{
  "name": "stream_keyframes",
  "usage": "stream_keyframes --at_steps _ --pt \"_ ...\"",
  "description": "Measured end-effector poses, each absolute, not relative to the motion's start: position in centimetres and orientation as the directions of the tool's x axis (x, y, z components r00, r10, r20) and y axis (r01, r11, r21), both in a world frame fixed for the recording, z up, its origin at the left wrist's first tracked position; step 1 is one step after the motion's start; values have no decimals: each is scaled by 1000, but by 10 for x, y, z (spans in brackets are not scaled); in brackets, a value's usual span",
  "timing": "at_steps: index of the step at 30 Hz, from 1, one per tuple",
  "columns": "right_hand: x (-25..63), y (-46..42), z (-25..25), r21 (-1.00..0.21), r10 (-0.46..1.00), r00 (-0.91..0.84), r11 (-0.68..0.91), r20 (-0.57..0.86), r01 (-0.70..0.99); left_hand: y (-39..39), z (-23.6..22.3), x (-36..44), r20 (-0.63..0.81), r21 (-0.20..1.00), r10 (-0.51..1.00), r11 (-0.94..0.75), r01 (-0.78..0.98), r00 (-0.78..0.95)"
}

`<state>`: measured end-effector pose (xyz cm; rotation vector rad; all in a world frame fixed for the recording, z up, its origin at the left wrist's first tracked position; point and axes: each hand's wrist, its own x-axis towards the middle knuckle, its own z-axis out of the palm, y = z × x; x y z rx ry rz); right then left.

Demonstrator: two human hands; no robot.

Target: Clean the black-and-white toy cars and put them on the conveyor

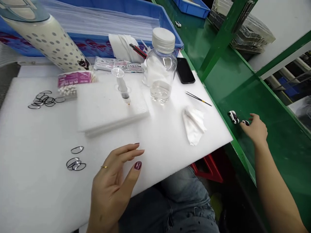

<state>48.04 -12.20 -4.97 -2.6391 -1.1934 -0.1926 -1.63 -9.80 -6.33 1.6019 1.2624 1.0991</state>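
My left hand (116,181) hovers over the front of the white foam board (155,155), fingers apart and nothing in it. Two small white-and-black pieces shaped like toy cars lie on the green surface to the right. My right hand (257,129) reaches there, thumb and fingers spread around the nearer toy car (245,122), which it partly hides; whether it touches it I cannot tell. Just left of that hand sits the other toy car (233,116). Black rings (75,164) lie left of my left hand, and a white cloth (193,125) rests near the board's right edge.
A foam block (109,106) carries a syringe (122,85). Behind it stand a bottle of clear liquid (161,68), a dotted tumbler (53,42) and a blue bin (167,26). Tweezers (198,98) and a phone (185,70) lie at right, near a green post (216,42).
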Motion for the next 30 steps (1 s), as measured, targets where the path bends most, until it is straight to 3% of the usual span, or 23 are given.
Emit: stream_keyframes --at_steps 4,8,9,10,12,14,17,19,21,24,27,30 --pt "492 -150 -43 -156 688 689 -672 228 724 -97 -62 -16 183 884 965 -246 398 191" --pt "454 -132 -27 -175 707 608 -589 360 789 -97 -63 -14 251 763 913 -391 515 321" --pt "431 -123 -22 -166 755 520 -498 400 851 -98 -64 -13 263 744 900 -419 520 348" --pt "402 -115 -17 -112 829 315 -298 462 948 -98 -65 -13 273 729 890 -439 524 365" --pt "337 -99 -13 -6 864 -218 248 454 969 -99 -67 -10 290 700 893 -443 559 344" --pt "273 -86 -16 13 680 -621 670 390 742 -99 -68 -7 299 668 919 -393 632 256" --pt "207 -72 -27 57 452 -830 867 328 494 -101 -67 -2 301 646 949 -274 713 93" --pt "189 -65 -28 22 398 -846 901 356 433 -102 -65 0 287 667 957 -223 711 31" --pt "185 -55 -22 -104 467 -789 878 400 467 -103 -63 0 271 710 961 -233 664 47" --pt "185 -28 -9 -343 713 -506 687 485 640 -102 -59 -4 240 789 930 -354 502 279" --pt "172 5 -4 -544 816 -306 561 490 624 -99 -57 -6 253 828 863 -427 363 438" --pt "152 31 -9 -674 857 -342 514 385 531 -96 -56 -3 292 748 881 -453 485 371"
